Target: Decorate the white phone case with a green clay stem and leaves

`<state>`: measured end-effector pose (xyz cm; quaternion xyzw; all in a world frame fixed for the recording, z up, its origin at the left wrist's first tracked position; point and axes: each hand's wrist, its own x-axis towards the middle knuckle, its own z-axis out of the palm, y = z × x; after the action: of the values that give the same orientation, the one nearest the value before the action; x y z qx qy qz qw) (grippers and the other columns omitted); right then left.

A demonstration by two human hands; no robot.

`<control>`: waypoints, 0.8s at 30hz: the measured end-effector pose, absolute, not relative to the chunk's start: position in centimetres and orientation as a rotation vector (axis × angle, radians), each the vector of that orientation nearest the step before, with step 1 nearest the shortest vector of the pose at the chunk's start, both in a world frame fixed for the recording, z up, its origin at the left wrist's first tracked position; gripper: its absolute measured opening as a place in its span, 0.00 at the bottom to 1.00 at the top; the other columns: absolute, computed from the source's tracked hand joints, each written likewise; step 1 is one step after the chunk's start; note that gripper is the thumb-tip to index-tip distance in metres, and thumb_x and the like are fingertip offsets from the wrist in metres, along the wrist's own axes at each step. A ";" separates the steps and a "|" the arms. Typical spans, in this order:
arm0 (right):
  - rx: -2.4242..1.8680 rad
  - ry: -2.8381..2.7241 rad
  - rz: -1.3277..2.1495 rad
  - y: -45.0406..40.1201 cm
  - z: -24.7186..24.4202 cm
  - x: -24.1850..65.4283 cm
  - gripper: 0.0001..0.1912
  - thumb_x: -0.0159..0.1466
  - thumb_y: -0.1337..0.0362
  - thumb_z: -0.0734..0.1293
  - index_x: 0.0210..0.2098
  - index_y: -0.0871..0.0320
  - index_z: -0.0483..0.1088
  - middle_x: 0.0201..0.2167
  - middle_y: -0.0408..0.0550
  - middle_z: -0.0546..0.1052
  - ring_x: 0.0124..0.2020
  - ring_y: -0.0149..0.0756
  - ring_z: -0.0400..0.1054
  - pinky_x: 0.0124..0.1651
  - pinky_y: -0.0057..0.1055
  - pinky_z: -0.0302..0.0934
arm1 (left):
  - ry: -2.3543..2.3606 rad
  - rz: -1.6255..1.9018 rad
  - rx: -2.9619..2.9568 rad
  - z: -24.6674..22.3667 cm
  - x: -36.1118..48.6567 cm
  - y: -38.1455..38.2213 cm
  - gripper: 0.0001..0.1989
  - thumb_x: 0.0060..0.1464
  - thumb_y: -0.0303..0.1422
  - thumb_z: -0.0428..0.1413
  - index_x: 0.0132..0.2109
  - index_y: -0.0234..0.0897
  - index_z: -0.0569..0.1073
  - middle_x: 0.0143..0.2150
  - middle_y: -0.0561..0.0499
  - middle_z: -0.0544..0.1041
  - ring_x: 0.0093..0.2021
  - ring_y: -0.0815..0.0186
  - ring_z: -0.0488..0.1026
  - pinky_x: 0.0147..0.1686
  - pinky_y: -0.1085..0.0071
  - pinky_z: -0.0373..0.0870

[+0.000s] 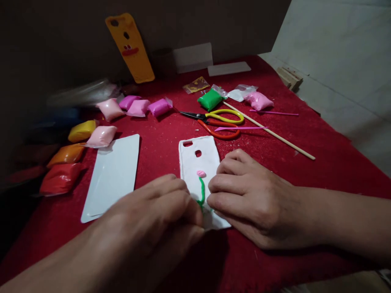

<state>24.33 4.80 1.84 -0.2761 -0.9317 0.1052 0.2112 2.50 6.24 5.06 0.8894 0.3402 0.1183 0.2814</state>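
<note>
A phone case covered in white clay lies on the red cloth between my hands, its two cutouts at the far end. On it are a small pink clay flower and a curved green clay stem. My left hand is closed over the lower left of the case, fingertips at the stem's lower end; anything pinched there is hidden. My right hand has its fingers curled over the case's right edge, close to the stem. Bits of green show between the two hands.
Scissors, a wooden stick and a pink plastic tool lie beyond the case. A white board is at left, beside several clay packets. A green packet sits farther back. A yellow phone case leans upright behind.
</note>
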 end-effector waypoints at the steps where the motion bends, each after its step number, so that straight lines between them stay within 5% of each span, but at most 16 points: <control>1: -0.772 -2.591 0.289 4.8 1.9 24.3 0.05 0.58 0.73 0.64 0.29 0.64 0.72 0.31 0.49 0.70 0.34 0.38 0.57 0.41 0.41 0.51 | 0.941 0.334 2.368 5.2 2.2 6.5 0.09 0.58 0.28 0.50 0.30 0.43 0.69 0.28 0.61 0.70 0.26 0.76 0.67 0.27 0.81 0.61; 8: -0.773 -2.584 0.274 4.8 1.8 24.3 0.06 0.59 0.74 0.64 0.31 0.64 0.73 0.31 0.49 0.70 0.33 0.37 0.56 0.42 0.41 0.50 | 0.888 0.311 2.586 5.1 2.5 7.7 0.13 0.60 0.28 0.48 0.30 0.40 0.74 0.28 0.56 0.73 0.26 0.74 0.70 0.25 0.81 0.64; 15: -0.777 -2.587 0.260 4.8 1.7 24.3 0.05 0.59 0.73 0.63 0.31 0.64 0.72 0.31 0.49 0.70 0.33 0.37 0.55 0.41 0.40 0.50 | 0.860 0.247 2.744 3.9 3.1 7.4 0.11 0.61 0.26 0.48 0.33 0.37 0.73 0.30 0.52 0.72 0.30 0.65 0.67 0.33 0.68 0.63; 24: -0.783 -2.601 0.262 4.7 1.7 24.3 0.05 0.59 0.73 0.63 0.30 0.63 0.72 0.31 0.49 0.71 0.33 0.37 0.55 0.41 0.40 0.50 | 0.774 0.125 2.964 3.7 3.3 7.1 0.13 0.60 0.23 0.44 0.30 0.34 0.69 0.28 0.48 0.70 0.27 0.60 0.64 0.28 0.63 0.62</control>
<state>24.31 4.73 1.74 -0.2810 -0.9329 0.0941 0.2049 3.32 7.06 3.67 0.9660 0.2523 0.0406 0.0380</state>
